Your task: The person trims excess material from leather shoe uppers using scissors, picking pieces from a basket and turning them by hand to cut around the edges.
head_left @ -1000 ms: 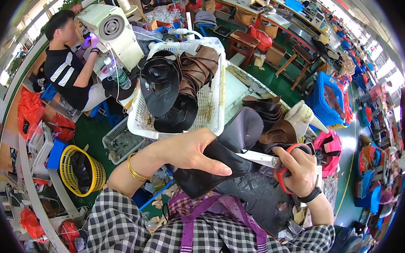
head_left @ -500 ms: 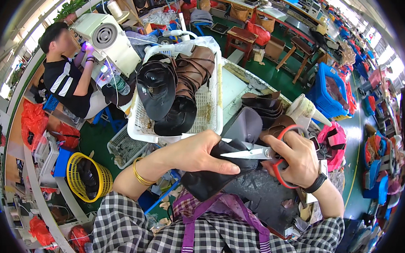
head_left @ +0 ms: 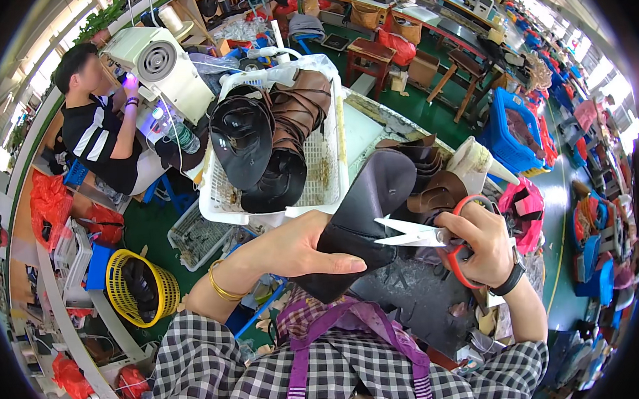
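My left hand (head_left: 293, 245) grips a black leather piece (head_left: 369, 194), seemingly a shoe upper, with the thumb flat on top and the other fingers hidden underneath. From the right, my right hand (head_left: 484, 246) holds scissors (head_left: 417, 233) with red-orange handles, its fingers in the loops. Their blades are parted and point left, with the tips at the right edge of the leather. Whether they touch it I cannot tell. Brown leather pieces (head_left: 437, 192) lie stacked just beyond the scissors.
A white plastic basket (head_left: 342, 138) holding black and brown leather pieces stands ahead. A dark work surface (head_left: 409, 302) lies below my hands. On the left are a yellow basket (head_left: 170, 284) and a person (head_left: 103, 134) at a sewing machine (head_left: 153, 68). A pink bag (head_left: 523, 208) sits at right.
The black leather piece has been turned and now stretches farther up and away. My right hand has shifted slightly right with the scissors, whose blades have parted wider.
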Tool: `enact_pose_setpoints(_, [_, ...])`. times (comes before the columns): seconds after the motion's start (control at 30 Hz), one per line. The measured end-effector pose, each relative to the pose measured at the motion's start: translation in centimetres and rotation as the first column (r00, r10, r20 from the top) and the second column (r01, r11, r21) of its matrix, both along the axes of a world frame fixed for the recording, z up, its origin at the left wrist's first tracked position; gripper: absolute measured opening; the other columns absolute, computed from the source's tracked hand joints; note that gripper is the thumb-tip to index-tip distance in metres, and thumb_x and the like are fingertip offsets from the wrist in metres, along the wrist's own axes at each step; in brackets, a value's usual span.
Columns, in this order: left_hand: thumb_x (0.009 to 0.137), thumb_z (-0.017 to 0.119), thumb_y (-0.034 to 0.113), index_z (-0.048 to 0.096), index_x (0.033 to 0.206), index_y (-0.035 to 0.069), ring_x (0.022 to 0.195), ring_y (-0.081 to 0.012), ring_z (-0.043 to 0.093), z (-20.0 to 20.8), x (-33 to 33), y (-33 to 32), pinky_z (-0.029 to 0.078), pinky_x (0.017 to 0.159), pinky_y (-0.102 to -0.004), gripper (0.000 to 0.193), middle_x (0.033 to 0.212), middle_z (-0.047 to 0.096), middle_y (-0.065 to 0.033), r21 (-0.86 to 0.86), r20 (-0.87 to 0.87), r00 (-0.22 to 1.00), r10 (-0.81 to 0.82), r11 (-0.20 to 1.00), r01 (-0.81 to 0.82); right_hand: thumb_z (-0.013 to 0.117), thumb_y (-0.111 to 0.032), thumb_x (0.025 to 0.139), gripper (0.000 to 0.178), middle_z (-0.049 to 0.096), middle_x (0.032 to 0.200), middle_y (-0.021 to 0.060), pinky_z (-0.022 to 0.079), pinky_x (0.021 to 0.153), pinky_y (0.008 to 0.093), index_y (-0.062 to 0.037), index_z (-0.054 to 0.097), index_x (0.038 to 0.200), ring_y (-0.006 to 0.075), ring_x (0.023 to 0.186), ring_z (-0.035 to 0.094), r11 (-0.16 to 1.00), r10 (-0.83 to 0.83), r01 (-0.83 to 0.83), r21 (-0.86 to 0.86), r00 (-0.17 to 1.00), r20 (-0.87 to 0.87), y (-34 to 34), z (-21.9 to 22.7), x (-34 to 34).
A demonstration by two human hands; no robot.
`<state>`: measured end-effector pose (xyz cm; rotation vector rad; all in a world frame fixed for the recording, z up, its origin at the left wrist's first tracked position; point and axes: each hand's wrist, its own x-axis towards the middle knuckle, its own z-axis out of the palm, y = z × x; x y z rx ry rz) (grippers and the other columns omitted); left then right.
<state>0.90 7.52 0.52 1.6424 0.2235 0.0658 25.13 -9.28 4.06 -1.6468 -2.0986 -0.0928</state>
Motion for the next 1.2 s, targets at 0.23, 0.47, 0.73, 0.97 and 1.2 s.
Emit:
enact_pose_setpoints(0.23, [0.076, 0.074, 0.013, 0.061, 0.107, -0.001, 0.085, -0.0103, 0.058, 0.3, -0.4, -0.2, 0.046, 0.076, -0.0250, 0.036, 0.094, 0.066, -0.0048, 0.040, -0.001, 1.000, -0.014, 0.999, 0.014, 0.074, -0.012, 0.062, 0.051, 0.044, 0.066, 0.0031, 0.040, 0.047, 0.0343, -0.0121, 0.059, 0.110, 0.0200, 0.056, 0.051, 0.996, 0.082, -0.076, -0.036, 0.973, 0.218, -0.4, 0.9, -0.2])
enact_pose_setpoints(0.47, [0.077, 0.075, 0.014, 0.062, 0.106, -0.001, 0.085, -0.0096, 0.058, 0.0, -1.0, -0.5, 0.046, 0.076, -0.0251, 0.035, 0.094, 0.066, -0.0042, -0.013, -0.010, 0.999, 0.032, 0.999, -0.032, 0.075, -0.014, 0.065, 0.045, 0.044, 0.062, 0.0042, 0.041, 0.048, 0.0341, -0.0088, 0.061, 0.107, 0.0211, 0.053, 0.050, 0.996, 0.085, -0.088, 0.005, 0.977, 0.193, -0.1, -0.8, -0.5])
enact_pose_setpoints(0.73, [0.083, 0.069, 0.014, 0.062, 0.107, -0.002, 0.089, -0.0090, 0.058, -0.9, 1.2, -1.5, 0.046, 0.079, -0.0249, 0.029, 0.098, 0.066, -0.0038, -0.177, 0.114, 0.976, 0.183, 0.971, -0.162, 0.074, -0.009, 0.075, 0.048, 0.061, 0.095, 0.0051, 0.047, 0.071, 0.0251, 0.0020, 0.048, 0.114, 0.0115, 0.085, 0.058, 0.981, -0.131, -0.083, -0.173, 0.367, -0.921, 1.7, -4.3, -2.4])
enact_pose_setpoints(0.97, [0.091, 0.061, 0.019, 0.057, 0.113, -0.002, 0.091, -0.0128, 0.061, -6.5, 4.4, -2.1, 0.049, 0.083, -0.0295, 0.031, 0.105, 0.064, -0.0050, -0.573, 0.286, 0.721, 0.631, 0.716, -0.399, 0.078, -0.008, 0.071, 0.049, 0.065, 0.085, 0.0071, 0.049, 0.066, 0.0267, -0.0052, 0.053, 0.114, 0.0112, 0.073, 0.059, 0.947, -0.259, 0.317, -0.057, 0.641, -0.723, 3.4, -5.5, -3.4])
enact_pose_setpoints(1.2, [0.088, 0.064, 0.016, 0.056, 0.115, 0.001, 0.097, -0.0138, 0.059, -7.0, 6.6, -3.9, 0.047, 0.088, -0.0300, 0.032, 0.107, 0.062, -0.0054, -0.771, 0.231, 0.699, 0.676, 0.566, -0.293, 0.072, -0.005, 0.071, 0.036, 0.058, 0.077, 0.0097, 0.046, 0.065, 0.0289, -0.0045, 0.056, 0.103, 0.0170, 0.064, 0.054, 0.949, -0.312, 0.195, -0.248, 0.702, -0.640, 3.3, -7.2, -3.9])
